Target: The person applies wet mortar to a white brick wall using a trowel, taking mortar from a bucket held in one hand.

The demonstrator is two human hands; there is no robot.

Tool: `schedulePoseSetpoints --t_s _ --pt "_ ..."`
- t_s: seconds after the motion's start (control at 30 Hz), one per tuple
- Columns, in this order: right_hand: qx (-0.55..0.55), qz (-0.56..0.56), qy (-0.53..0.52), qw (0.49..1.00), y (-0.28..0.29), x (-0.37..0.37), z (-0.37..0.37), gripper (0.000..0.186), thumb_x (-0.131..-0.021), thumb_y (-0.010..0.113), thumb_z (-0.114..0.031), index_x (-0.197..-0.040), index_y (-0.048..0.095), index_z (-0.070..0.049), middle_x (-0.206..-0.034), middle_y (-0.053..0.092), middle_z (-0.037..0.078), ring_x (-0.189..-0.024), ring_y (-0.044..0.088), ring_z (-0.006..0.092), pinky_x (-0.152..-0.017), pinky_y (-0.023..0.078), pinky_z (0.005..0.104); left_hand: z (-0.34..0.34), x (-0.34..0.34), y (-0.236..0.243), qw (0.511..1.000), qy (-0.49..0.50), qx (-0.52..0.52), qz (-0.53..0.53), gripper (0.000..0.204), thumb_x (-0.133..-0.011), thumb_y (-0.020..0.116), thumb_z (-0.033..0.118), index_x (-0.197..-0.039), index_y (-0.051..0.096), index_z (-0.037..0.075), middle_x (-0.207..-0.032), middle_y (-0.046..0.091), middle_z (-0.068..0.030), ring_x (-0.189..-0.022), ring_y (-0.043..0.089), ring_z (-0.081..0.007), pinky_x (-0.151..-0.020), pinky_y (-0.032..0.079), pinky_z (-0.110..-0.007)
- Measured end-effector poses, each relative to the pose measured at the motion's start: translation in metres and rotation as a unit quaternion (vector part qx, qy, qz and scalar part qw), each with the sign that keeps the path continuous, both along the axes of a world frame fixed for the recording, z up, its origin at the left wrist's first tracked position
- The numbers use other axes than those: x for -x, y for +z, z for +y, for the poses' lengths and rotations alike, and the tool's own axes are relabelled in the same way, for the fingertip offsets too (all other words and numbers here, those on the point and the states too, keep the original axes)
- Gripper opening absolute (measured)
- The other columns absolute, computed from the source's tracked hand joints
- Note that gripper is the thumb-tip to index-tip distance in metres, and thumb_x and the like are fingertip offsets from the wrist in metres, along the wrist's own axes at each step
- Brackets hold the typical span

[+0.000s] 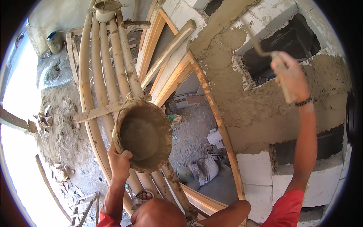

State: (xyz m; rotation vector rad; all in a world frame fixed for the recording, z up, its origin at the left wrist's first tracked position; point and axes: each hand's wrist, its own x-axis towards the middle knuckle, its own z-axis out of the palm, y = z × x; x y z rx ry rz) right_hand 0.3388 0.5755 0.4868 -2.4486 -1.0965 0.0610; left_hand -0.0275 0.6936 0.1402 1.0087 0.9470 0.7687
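My left hand (120, 163) grips the near rim of a mortar-crusted bucket (163, 125), thumb over the edge. Grey wet mortar (139, 139) lies in the bottom of it. My right hand (292, 77) is closed around the wooden handle of a trowel (286, 90). The trowel's blade points up and away over the wall and is smeared by motion. Below and left of it spreads a coat of wet mortar (245, 102) on the block wall. The right hand is close to a rough rectangular opening (280, 49) in that wall.
I am up on bamboo poles (109, 72) with a wooden crosspiece (102, 112). A second bucket (106, 13) sits at their far end. Wooden frames (217, 121) and a slanting plank (170, 53) border the wall. Far below lie a white sack (208, 169), sand (60, 125) and a ladder (85, 208).
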Motion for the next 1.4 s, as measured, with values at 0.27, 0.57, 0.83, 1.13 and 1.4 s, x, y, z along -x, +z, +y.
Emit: schedulePoseSetpoints --t_s 0.27,0.57,0.83,1.13,1.4 --pt "0.275 -0.215 0.287 0.892 -0.154 0.079 -0.040 0.034 -0.088 0.069 -0.020 -0.118 0.065 -0.007 -0.090 0.063 0.013 -0.080 0.067 0.0318 -0.070 0.056 0.0406 -0.004 -0.038 0.011 0.988 -0.039 -0.147 0.028 0.061 -0.070 0.060 0.003 -0.130 0.059 -0.005 -0.107 0.069 -0.0180 -0.100 0.067 -0.0322 -0.093 0.050 -0.038" --pt "0.249 -0.039 0.291 0.923 -0.272 0.085 -0.040 0.038 -0.087 0.072 -0.024 -0.120 0.065 -0.007 -0.093 0.071 0.020 -0.088 0.069 0.0405 -0.077 0.056 0.0480 -0.002 -0.060 0.042 0.981 -0.085 -0.149 0.085 0.033 -0.070 0.065 0.009 -0.097 0.060 -0.009 -0.096 0.065 -0.0287 -0.088 0.065 -0.0414 -0.082 0.051 -0.046" --pt "0.073 0.127 0.245 0.958 -0.234 0.079 -0.044 0.044 -0.083 0.080 -0.024 -0.118 0.066 -0.002 -0.100 0.072 0.021 -0.094 0.070 0.0372 -0.082 0.056 0.0418 0.002 -0.072 0.058 0.993 -0.026 -0.090 -0.071 0.049 -0.069 0.057 -0.002 -0.118 0.061 -0.008 -0.095 0.067 -0.0093 -0.085 0.062 -0.0195 -0.076 0.051 -0.032" --pt "0.063 0.162 0.187 0.967 -0.054 0.063 -0.010 0.036 -0.083 0.080 -0.018 -0.110 0.062 -0.002 -0.089 0.063 0.005 -0.075 0.063 0.0121 -0.067 0.054 0.0297 0.014 -0.053 0.048 0.996 -0.032 -0.077 -0.017 0.055 -0.068 0.054 -0.005 -0.123 0.061 -0.005 -0.097 0.067 -0.0051 -0.077 0.060 -0.0125 -0.067 0.049 -0.024" --pt "0.050 0.265 0.095 0.958 0.022 0.018 0.020 0.026 -0.093 0.069 -0.021 -0.105 0.064 0.002 -0.080 0.066 0.007 -0.062 0.063 0.0110 -0.052 0.053 0.0261 0.018 -0.033 0.040 0.994 0.035 -0.092 -0.056 0.049 -0.069 0.053 -0.001 -0.117 0.062 -0.010 -0.093 0.067 -0.0089 -0.082 0.060 -0.0173 -0.077 0.050 -0.029"
